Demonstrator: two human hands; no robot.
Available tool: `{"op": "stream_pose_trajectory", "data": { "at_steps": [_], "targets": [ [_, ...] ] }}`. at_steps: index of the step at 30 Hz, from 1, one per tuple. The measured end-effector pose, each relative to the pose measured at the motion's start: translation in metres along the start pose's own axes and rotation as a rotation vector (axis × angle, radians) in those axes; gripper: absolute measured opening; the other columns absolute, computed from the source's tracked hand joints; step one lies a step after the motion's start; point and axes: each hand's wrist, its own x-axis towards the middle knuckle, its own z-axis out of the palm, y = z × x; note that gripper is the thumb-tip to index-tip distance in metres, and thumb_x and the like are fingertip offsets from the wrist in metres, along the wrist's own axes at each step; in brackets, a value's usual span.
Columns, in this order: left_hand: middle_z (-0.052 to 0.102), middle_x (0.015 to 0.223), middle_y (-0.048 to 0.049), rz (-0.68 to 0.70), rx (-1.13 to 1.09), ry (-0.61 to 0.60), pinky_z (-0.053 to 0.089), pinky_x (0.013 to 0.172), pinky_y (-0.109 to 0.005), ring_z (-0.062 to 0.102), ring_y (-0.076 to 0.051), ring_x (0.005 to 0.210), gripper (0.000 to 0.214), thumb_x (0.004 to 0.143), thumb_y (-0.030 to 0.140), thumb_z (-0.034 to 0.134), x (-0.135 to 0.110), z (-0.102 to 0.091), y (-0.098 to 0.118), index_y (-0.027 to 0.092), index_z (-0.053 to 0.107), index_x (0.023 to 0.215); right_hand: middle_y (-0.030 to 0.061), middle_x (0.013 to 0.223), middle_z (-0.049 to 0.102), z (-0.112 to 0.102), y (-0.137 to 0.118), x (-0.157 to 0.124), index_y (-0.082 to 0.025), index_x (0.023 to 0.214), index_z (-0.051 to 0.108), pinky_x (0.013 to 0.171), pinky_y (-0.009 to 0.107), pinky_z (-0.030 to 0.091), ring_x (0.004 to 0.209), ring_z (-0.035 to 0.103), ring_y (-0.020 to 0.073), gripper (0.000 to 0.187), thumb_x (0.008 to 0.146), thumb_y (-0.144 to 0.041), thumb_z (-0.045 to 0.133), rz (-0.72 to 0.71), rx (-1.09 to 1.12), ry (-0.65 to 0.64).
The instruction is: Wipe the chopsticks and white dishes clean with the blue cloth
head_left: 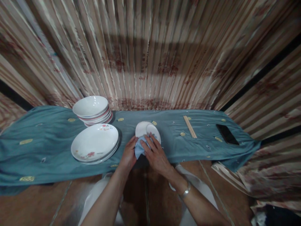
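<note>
In the head view, a small white dish [141,127] with a rounder white part [153,129] on its right side is at the front middle of the cloth-covered table. I cannot tell whether these are two dishes or one with a compartment. My left hand [129,153] is closed at the near left edge of the dish, with a light blue cloth [140,150] bunched beside its fingers. From the right, my right hand [157,154] presses the cloth against the dish, fingers bent over it. Part of the dish is hidden beneath cloth and fingers.
On the left are stacked white bowls [90,106] and, nearer, stacked floral plates [94,142]. Wooden chopsticks [190,126] and a black phone [227,134] lie on the right. A green tablecloth [56,138] covers the narrow table; pleated curtains [141,53] hang behind.
</note>
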Motion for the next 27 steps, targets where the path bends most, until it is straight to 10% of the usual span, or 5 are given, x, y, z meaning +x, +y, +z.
{"op": "stream_pose_trajectory", "data": {
  "at_steps": [8,16,27],
  "targets": [
    [0.074,0.088,-0.0062,-0.004,0.097,-0.291,0.054,0.078,-0.033,0.068,-0.024,0.089,0.028,0.061,0.026,0.081,-0.020,0.007,-0.005,0.020,0.074,0.087,0.0083,0.156,0.031,-0.016,0.010,0.023,-0.022,0.148,0.035,0.117,0.055,0.027,0.148,0.016,0.0250,0.049,0.098,-0.026,0.035,0.149,0.140,0.087],
    [0.075,0.089,-0.0096,-0.058,0.139,-0.293,0.053,0.082,-0.036,0.068,-0.025,0.092,0.035,0.064,0.033,0.082,-0.032,0.019,-0.003,0.014,0.074,0.092,0.0062,0.147,0.046,-0.024,0.038,0.040,-0.024,0.140,0.046,0.118,0.048,0.025,0.140,0.035,0.0210,0.045,0.099,-0.035,0.032,0.360,0.313,0.166],
    [0.075,0.083,-0.0095,-0.047,0.094,-0.259,0.053,0.086,-0.041,0.068,-0.027,0.094,0.036,0.060,0.032,0.084,-0.029,0.016,-0.003,0.013,0.075,0.089,0.0107,0.137,0.056,0.016,0.078,0.013,-0.020,0.134,0.053,0.113,0.046,0.032,0.130,0.049,0.0258,0.060,0.091,-0.059,0.036,0.769,0.526,0.221]
  ]
}}
